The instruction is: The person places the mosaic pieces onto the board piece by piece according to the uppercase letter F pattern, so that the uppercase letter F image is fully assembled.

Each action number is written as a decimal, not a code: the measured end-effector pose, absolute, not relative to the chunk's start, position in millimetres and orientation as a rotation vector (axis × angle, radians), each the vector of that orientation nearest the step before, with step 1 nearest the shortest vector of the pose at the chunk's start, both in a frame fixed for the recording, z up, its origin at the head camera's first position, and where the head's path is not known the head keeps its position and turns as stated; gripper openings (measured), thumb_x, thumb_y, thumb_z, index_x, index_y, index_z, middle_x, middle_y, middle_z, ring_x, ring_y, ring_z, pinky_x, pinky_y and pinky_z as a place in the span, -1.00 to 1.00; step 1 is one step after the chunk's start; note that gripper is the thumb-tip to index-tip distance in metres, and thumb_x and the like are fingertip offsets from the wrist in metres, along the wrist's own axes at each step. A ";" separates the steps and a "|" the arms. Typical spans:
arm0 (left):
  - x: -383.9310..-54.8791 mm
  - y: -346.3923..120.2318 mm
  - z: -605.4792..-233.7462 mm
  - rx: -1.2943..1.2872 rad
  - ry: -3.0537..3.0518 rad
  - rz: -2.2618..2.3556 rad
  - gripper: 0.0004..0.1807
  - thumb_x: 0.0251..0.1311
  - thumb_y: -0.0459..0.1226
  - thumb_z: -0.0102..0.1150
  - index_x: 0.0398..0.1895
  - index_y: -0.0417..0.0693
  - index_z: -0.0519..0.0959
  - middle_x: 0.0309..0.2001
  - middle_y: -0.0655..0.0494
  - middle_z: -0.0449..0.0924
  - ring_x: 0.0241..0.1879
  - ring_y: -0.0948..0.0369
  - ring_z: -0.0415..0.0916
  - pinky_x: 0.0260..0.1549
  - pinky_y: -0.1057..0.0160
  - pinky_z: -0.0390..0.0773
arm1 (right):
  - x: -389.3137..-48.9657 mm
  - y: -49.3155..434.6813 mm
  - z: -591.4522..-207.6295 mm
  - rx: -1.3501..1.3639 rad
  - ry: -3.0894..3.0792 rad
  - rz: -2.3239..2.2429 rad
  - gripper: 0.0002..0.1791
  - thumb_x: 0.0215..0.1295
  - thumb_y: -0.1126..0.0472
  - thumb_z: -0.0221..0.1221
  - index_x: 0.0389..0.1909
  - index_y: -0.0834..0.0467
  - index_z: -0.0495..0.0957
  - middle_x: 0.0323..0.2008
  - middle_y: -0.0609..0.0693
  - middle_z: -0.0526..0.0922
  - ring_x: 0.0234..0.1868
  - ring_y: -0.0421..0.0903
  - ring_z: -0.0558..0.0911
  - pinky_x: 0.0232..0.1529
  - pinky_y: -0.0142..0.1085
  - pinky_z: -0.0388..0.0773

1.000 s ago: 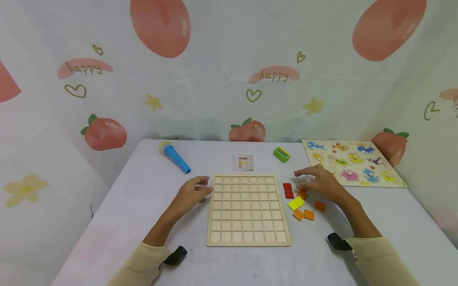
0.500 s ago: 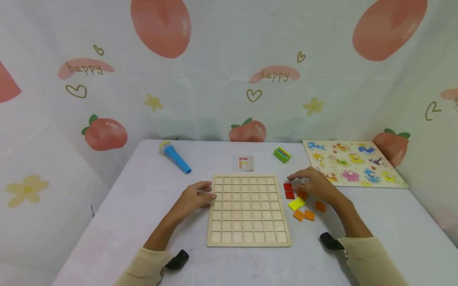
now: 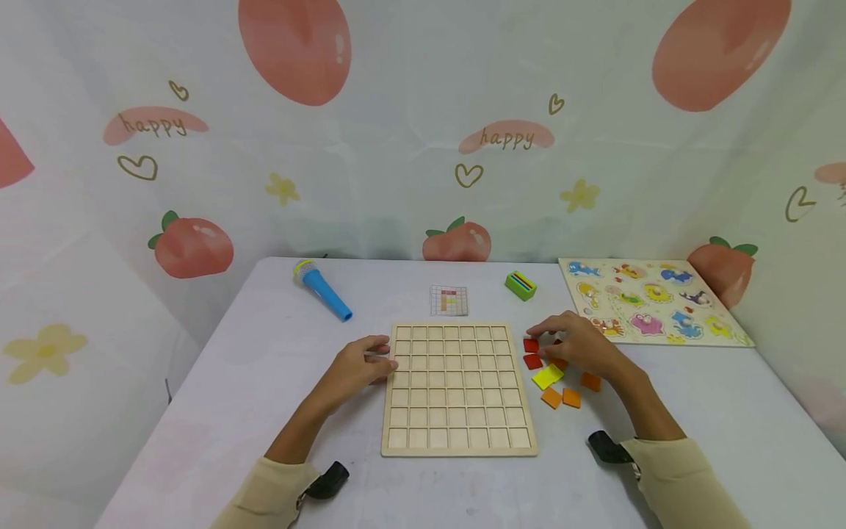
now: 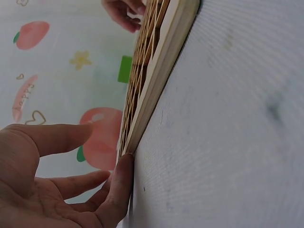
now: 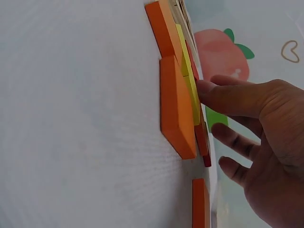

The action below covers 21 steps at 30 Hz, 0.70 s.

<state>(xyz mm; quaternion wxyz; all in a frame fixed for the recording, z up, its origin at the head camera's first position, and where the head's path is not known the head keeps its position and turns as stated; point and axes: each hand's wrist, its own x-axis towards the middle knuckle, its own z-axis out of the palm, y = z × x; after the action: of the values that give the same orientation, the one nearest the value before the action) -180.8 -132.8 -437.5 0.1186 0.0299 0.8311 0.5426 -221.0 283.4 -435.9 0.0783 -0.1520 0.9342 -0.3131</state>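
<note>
In the head view a pale wooden grid board (image 3: 460, 416) lies flat on the table. My left hand (image 3: 355, 373) is at its left side with relaxed fingers; in the left wrist view one fingertip (image 4: 125, 164) touches the board's edge and the thumb stays raised. Right of the board, my right hand (image 3: 578, 344) pinches the upper red tile (image 3: 531, 344) between thumb and index finger; the tile is partly covered. A second red tile (image 3: 532, 361) lies just below. Close by are yellow tiles (image 3: 547, 377) and several orange tiles (image 3: 571, 397), one partly under the hand.
Behind the board lies a paper grid card (image 3: 449, 300) with coloured squares. A blue toy microphone (image 3: 327, 294) is at the back left, a green block (image 3: 521, 286) with coloured stripes at the back. An animal puzzle board (image 3: 651, 301) occupies the back right corner.
My right hand has moved left and down onto the red tiles. The lower red tile has shifted and turned slightly, leaving a gap. My left hand has come slightly nearer along the board's edge.
</note>
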 end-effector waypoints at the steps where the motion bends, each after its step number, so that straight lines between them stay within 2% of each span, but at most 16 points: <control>1: -180.8 -132.8 -437.3 0.084 2.438 1.580 -0.32 0.34 -0.31 0.37 0.48 -0.33 0.42 0.30 -0.19 0.57 0.20 -0.02 0.64 -0.03 0.15 0.75 | -221.3 282.5 -435.6 -0.459 2.798 -0.933 -0.67 0.35 0.25 0.38 0.13 0.08 0.78 0.07 0.05 0.77 0.15 0.10 0.56 0.11 0.00 0.59; 10: -180.3 -134.2 -436.5 0.067 2.428 1.570 -0.31 0.30 -0.31 0.39 0.47 -0.33 0.43 0.28 -0.17 0.58 0.14 0.05 0.64 -0.10 0.18 0.76 | -224.6 280.0 -433.7 -0.496 2.812 -0.872 -0.69 0.35 0.25 0.39 0.09 0.12 0.79 0.03 0.03 0.79 0.08 0.05 0.56 0.04 -0.10 0.59; 17: -180.2 -133.7 -437.3 0.074 2.412 1.586 -0.33 0.28 -0.35 0.39 0.45 -0.35 0.45 0.27 -0.17 0.58 0.12 0.06 0.63 -0.14 0.18 0.77 | -224.3 279.2 -430.1 -0.497 2.793 -0.835 -0.68 0.34 0.26 0.37 0.10 0.17 0.78 0.02 0.05 0.78 0.08 0.06 0.58 0.06 -0.09 0.63; 21: -181.6 -134.1 -439.7 0.072 2.422 1.583 -0.33 0.25 -0.40 0.38 0.44 -0.36 0.45 0.25 -0.17 0.59 0.06 0.09 0.65 -0.15 0.19 0.77 | -224.5 279.2 -428.3 -0.470 2.777 -0.816 -0.63 0.33 0.22 0.38 0.12 0.22 0.76 -0.01 0.07 0.77 0.02 0.03 0.57 -0.03 -0.19 0.60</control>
<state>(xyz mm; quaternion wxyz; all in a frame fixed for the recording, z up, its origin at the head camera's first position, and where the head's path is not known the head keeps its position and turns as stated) -181.6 -134.1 -439.7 0.1233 0.0247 0.8304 0.5428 -224.5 279.2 -428.3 0.1044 -0.1594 0.9419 -0.2768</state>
